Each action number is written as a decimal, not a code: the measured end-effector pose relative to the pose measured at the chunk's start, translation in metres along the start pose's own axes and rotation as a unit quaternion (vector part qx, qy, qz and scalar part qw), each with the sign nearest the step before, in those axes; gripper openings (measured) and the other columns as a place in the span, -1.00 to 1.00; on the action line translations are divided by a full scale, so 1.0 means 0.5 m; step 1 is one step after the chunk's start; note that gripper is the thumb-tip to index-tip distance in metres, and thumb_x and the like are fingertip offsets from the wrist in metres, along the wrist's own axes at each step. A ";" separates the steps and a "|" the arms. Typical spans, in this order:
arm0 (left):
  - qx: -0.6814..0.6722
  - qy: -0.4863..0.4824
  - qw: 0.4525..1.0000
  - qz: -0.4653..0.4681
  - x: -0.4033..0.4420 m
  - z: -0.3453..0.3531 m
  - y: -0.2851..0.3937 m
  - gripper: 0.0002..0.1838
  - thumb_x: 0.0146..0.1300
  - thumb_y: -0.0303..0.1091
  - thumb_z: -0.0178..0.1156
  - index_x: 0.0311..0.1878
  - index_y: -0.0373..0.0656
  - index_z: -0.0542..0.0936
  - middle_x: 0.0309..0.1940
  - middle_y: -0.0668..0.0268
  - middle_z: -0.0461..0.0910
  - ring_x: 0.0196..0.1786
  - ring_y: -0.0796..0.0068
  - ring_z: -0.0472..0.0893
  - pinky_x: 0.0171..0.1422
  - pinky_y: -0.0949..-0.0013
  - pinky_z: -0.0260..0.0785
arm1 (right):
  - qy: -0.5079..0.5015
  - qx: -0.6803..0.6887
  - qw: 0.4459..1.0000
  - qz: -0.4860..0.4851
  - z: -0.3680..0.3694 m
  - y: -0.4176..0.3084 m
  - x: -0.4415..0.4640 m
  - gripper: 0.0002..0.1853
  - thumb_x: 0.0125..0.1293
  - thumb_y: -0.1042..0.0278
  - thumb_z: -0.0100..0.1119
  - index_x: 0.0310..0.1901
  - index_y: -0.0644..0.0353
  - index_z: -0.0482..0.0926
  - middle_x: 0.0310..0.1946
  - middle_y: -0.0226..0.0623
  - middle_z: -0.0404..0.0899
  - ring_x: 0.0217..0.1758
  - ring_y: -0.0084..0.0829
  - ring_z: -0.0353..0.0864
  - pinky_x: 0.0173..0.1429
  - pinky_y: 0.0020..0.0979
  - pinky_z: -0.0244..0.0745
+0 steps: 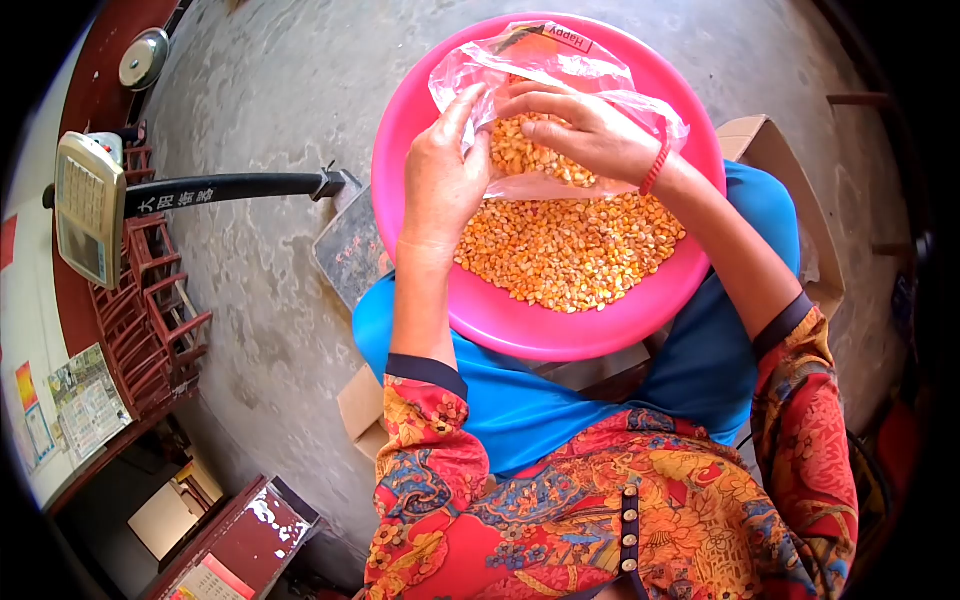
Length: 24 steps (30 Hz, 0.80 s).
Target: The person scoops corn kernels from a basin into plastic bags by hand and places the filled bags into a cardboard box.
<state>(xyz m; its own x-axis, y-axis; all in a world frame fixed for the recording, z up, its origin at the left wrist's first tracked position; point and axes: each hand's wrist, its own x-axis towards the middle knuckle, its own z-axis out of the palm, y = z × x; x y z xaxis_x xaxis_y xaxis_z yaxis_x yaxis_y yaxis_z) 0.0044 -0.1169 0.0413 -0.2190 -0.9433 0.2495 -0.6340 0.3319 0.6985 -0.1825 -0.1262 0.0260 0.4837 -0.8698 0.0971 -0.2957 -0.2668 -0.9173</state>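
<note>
A clear plastic bag (620, 100) with printed lettering lies in a pink basin (480, 315), partly filled with yellow corn kernels (515, 150). More loose corn kernels (570, 250) are heaped in the basin in front of it. At the bag's left side, my left hand (450, 170) is closed, gripping the plastic between fingers and thumb. My right hand (590, 130), with a red band at the wrist, reaches over the bag from the right. Its fingers are stretched out and slightly bent above the kernels, with nothing visibly held; the fingertips lie close to the plastic.
The basin rests over my knees in blue trousers (500, 400). To the left stands a platform scale with a black post (240, 187) and display head (90, 210). Stacked red stools (160, 290) are farther left. Cardboard (780, 170) lies to the right on the concrete floor (270, 90).
</note>
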 end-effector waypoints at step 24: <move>-0.044 -0.029 0.995 -0.083 0.000 -0.017 0.023 -0.62 0.14 -0.50 0.18 0.07 -0.18 0.52 -0.07 0.17 0.62 0.00 0.40 0.60 0.07 0.40 0.39 | -0.387 -0.234 0.890 0.061 0.199 0.053 -0.139 -0.69 0.13 0.16 0.06 -0.13 0.10 0.56 -0.11 -0.14 0.53 -0.13 -0.08 0.56 -0.02 -0.15 0.46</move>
<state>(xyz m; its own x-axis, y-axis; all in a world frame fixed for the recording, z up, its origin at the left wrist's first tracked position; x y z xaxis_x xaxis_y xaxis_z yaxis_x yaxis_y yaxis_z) 0.0036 -0.1129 0.0552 -0.1618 -0.9829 0.0883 -0.5974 0.1687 0.7840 -0.1420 -0.0316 -0.0436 0.7932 -0.4062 -0.4537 -0.6082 -0.4914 -0.6234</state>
